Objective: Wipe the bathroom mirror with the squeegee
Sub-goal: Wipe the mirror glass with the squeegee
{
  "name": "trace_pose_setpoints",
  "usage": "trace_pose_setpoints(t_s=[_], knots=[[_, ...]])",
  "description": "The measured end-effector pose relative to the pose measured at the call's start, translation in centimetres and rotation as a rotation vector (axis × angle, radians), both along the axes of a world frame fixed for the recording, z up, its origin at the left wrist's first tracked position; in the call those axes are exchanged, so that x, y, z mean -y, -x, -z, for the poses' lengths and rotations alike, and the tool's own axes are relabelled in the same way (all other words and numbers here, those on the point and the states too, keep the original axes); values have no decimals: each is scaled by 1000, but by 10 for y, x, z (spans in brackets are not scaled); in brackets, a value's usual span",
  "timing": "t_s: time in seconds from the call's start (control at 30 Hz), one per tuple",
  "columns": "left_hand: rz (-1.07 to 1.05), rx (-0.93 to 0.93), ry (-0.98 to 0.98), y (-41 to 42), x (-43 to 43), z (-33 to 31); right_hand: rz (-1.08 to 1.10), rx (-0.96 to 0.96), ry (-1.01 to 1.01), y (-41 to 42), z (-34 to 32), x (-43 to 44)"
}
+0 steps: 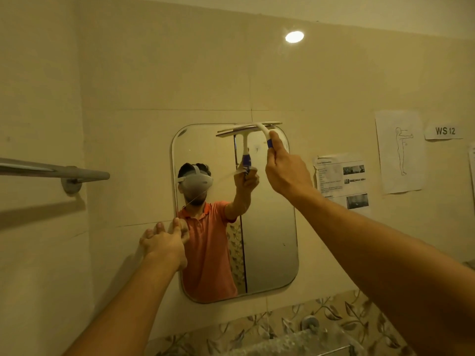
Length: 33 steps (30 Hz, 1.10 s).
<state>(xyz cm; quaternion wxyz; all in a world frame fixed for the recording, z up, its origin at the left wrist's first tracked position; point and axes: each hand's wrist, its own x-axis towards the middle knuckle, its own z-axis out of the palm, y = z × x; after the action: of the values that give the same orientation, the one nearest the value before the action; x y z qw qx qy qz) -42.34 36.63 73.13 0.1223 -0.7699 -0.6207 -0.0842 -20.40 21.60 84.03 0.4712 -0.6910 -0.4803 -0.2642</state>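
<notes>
Far left, one towel rail (54, 173) on the wall. Next, one left hand (164, 242), fingers straight, pressing at the left edge of the single mirror (270, 240). Further right, one squeegee (257, 128), blade on the mirror's top edge, handle gripped in the right hand (285, 168). Beyond, three paper sheets (341, 183) and one label (444, 131).
</notes>
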Motion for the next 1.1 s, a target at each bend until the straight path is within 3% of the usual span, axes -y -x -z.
trace_pose_setpoints(t_s=[0.2, 0.5, 0.8, 1.1], knots=[[-5, 6, 0, -2, -2, -1, 22, -34, 51, 13, -5, -4], [24, -23, 24, 7, 12, 0, -19, -141, 111, 18, 41, 11], [6, 10, 2, 2, 4, -6, 42, -121, 35, 6, -30, 15], [27, -8, 8, 8, 1, 0, 34, -150, 148, -3, 41, 19]])
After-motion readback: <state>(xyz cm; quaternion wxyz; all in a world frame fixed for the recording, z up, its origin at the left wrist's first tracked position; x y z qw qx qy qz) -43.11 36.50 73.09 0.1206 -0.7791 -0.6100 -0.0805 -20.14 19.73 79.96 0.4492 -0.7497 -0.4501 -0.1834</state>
